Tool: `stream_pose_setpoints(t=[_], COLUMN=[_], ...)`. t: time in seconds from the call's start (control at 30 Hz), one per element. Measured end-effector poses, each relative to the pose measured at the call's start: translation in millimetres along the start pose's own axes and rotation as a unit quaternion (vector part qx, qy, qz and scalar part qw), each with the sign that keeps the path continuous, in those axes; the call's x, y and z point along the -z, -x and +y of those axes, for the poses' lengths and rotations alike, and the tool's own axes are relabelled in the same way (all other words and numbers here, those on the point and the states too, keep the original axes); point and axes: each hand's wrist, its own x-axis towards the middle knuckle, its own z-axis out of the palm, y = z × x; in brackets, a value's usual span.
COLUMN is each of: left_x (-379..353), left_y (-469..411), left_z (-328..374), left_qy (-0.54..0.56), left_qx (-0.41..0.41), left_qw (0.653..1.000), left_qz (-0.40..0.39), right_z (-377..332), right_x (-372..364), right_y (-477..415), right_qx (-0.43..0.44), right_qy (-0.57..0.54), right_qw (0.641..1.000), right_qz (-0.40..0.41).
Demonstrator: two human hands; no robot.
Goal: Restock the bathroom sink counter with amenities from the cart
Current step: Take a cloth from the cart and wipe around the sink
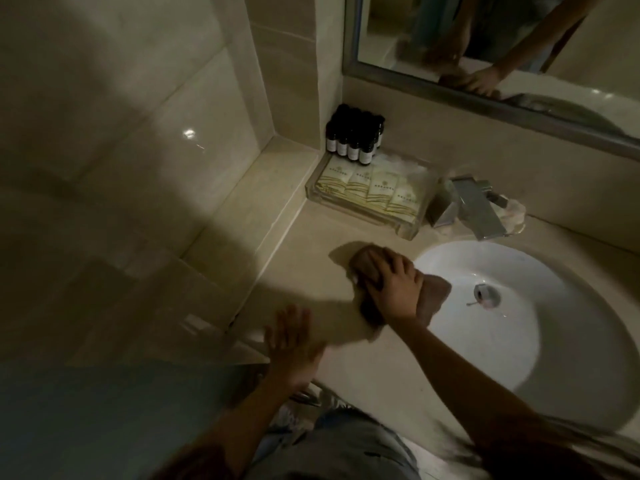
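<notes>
Wall [138, 140]: pale glossy tiles on the left, with a low ledge running from near to far along the counter's left edge.
Counter [311, 226]: beige stone, dimly lit, reaching from the near edge to the far wall under the mirror.
Sink [561, 327]: white round basin set in the counter at right.
Mirror [485, 36]: far right above the counter, metal-framed, reflecting an arm and a hand.
Faucet [474, 207]: square chrome, at the far rim of the sink, spout pointing toward the basin.
Tray [403, 230]: clear and rectangular, on the counter in the far left corner, just left of the faucet.
Cloth [434, 294]: brown and crumpled, lying across the sink's left rim, partly on the counter and partly over the basin.
Right hand [394, 289]: palm down on the cloth with fingers spread, pressing it to the counter. Nothing is grasped.
Left hand [294, 341]: released, fingers straight and spread, blurred, over the counter's near left edge. It is holding nothing, and whether it touches the surface cannot be told.
Bottles [353, 136]: a tight cluster of small dark bottles with pale labels, upright at the far end of the tray, against the corner.
Sachets [374, 190]: four pale printed packets in a row in the tray, just near of the bottles.
Drain [486, 294]: metal, at the basin's middle.
</notes>
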Motion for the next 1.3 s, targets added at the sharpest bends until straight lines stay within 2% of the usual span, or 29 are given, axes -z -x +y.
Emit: stream_pose_setpoints(t=[0.13, 0.23, 0.37, 0.47, 0.57, 0.67, 0.73, 0.83, 0.97, 1.07, 1.17, 1.3], left_x=[9, 20, 14, 7, 1, 6, 9, 11, 18, 15, 8, 1], left_y=[1, 2, 4, -1, 2, 7, 6, 5, 12, 28, 35, 31], left_z=[4, 8, 6, -5, -12, -12, -13, -14, -23, -37, -50, -56], left_qy=[-0.006, -0.024, -0.015, 0.007, 0.003, -0.011, 0.009, 0.004, 0.065, 0.071, 0.107, 0.209], left_qx=[-0.002, 0.009, -0.014, -0.017, -0.074, -0.079, -0.076, -0.094, -0.111, -0.148, -0.151, -0.104], left_qw=[1.0, 0.998, 0.999, 1.0, 0.997, 0.996, 0.997, 0.995, 0.99, 0.98, 0.974, 0.959], left_qz=[-0.028, -0.056, -0.05, -0.011, 0.031, 0.03, 0.022, 0.035, 0.062, 0.113, 0.127, 0.162], right_z=[-29, -39, -38, -46, -46, -17, 10, 30, 2, -31, -60, -71], right_x=[-5, -4, -2, -15, -25, -22, -15, 0, 7, -2, -16, -28], right_y=[-45, -47, -7, 58, 134, 180, 176, 132, 69, 54, 77, 145], right_qx=[-0.09, -0.086, -0.028, 0.02, 0.079, 0.195, 0.226, 0.136, -0.001, -0.025, 0.045, 0.204], right_qy=[0.0, 0.014, 0.018, 0.011, 0.021, 0.038, 0.05, 0.048, 0.023, 0.023, 0.023, 0.024], right_qw=[0.996, 0.996, 0.999, 0.999, 0.996, 0.98, 0.973, 0.989, 1.0, 0.999, 0.997, 0.975], right_qz=[-0.016, -0.031, -0.034, -0.049, -0.045, -0.029, -0.012, -0.017, -0.018, -0.032, -0.062, -0.083])
